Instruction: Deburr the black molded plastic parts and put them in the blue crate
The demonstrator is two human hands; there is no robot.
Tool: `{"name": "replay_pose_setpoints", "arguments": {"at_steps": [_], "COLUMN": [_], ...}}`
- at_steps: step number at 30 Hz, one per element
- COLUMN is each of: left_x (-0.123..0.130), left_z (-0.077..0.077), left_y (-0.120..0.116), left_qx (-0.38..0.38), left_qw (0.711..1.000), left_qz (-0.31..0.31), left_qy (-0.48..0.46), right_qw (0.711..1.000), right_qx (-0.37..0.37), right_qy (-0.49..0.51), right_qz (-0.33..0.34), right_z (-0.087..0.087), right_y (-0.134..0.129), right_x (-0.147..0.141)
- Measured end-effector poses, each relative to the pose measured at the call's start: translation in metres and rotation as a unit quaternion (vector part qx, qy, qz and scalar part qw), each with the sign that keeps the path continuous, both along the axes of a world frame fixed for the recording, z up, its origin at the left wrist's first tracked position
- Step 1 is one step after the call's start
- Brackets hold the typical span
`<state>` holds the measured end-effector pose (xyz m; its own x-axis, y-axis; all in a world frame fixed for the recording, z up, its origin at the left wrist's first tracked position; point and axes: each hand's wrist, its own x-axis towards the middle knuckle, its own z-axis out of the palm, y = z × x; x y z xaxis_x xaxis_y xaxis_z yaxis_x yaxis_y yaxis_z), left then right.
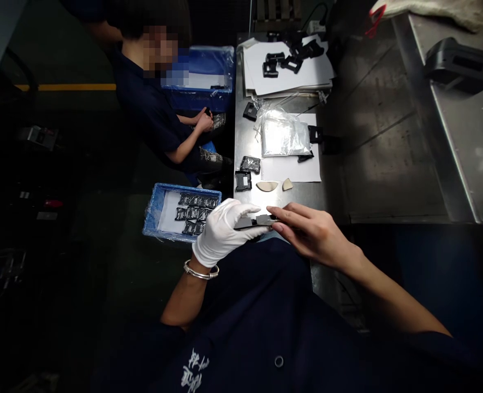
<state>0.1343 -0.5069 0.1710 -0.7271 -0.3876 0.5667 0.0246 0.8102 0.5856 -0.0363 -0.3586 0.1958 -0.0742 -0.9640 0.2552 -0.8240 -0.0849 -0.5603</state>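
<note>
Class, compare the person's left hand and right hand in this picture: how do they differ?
The left hand wears a white glove, while the right hand is bare. The left hand has a metal bangle at its wrist; the right hand has none. Both hold the same black part.

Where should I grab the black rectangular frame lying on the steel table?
Take the black rectangular frame by its near rim, coming from above on your side. It lies flat with an open window, so a pinch through it should work; the wrapped black part beyond it crowds the far side. The gloved left hand is nearest but holds a black part, so free it first.
</note>
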Motion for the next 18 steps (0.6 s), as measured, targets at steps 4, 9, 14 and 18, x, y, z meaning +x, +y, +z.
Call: {"name": "replay_pose_setpoints", "arguments": {"at_steps": [4,9,14,18], "left_x": [0.0,-0.001,-0.001,-0.002], "left_z": [0.004,0.0,-0.002,-0.002], "left_y": [0.001,0.004,0.005,0.008], "left_qx": [0.03,0.049,0.085,0.135], "left_qw": [0.999,0.998,0.996,0.99], "left_qz": [0.011,0.035,0.014,-0.006], "left_qy": [0.002,-0.013,-0.038,-0.049], "right_qw": [0.982,0.963,0.957,0.955], "right_qx": [-0.007,-0.016,-0.048,-0.027], "right_qy": [-0.19,-0.266,-0.283,-0.288], "right_qz": [-0.006,-0.04,-0.048,-0.064], "right_z": [-0.003,-0.009,-0.015,-0.018], "right_y": [-0.011,-0.017,-0.016,-0.015], "right_x": [0.001,0.005,0.006,0.008]}}
